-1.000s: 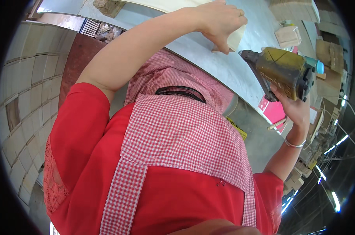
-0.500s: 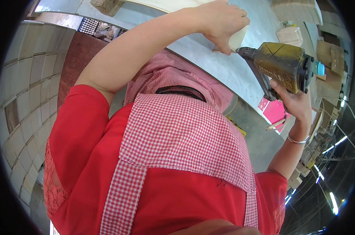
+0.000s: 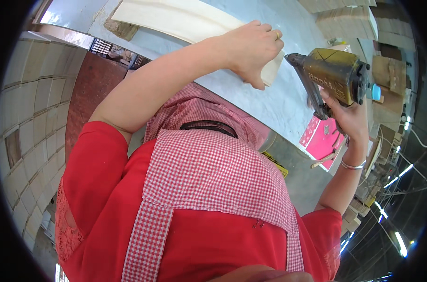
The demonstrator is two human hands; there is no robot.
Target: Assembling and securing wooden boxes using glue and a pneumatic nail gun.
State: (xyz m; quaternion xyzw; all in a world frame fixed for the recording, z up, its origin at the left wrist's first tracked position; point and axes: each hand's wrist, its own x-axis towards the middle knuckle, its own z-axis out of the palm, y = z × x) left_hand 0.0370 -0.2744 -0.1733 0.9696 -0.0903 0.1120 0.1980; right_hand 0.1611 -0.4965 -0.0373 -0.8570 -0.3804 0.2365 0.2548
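Note:
My left hand (image 3: pixel 255 54) is closed over a pale wooden piece (image 3: pixel 272 68), thumb pressed at its near corner and fingers over the far side. A long pale board (image 3: pixel 180 18) reaches left from behind this hand; whether the two are joined is hidden by the hand. In my right hand (image 3: pixel 349 118) is a worn yellow and black pneumatic nail gun (image 3: pixel 331 73), its nose pointing left. A small gap of worktable shows between that nose and the wooden piece. My right fingers wrap round the handle, mostly hidden behind the tool's body.
A pale blue-grey worktable (image 3: pixel 223 96) spans the far side. A wood block (image 3: pixel 120 29) sits near the board's left end. Stacked boards (image 3: pixel 350 23) stand at the back right. A pink box (image 3: pixel 324 138) is by the table's right edge, and wood stacks (image 3: pixel 39 113) rise at left.
The nail gun's nose was at the wooden piece beside my left thumb; now they are apart. My left hand and the wood have shifted left and slightly nearer.

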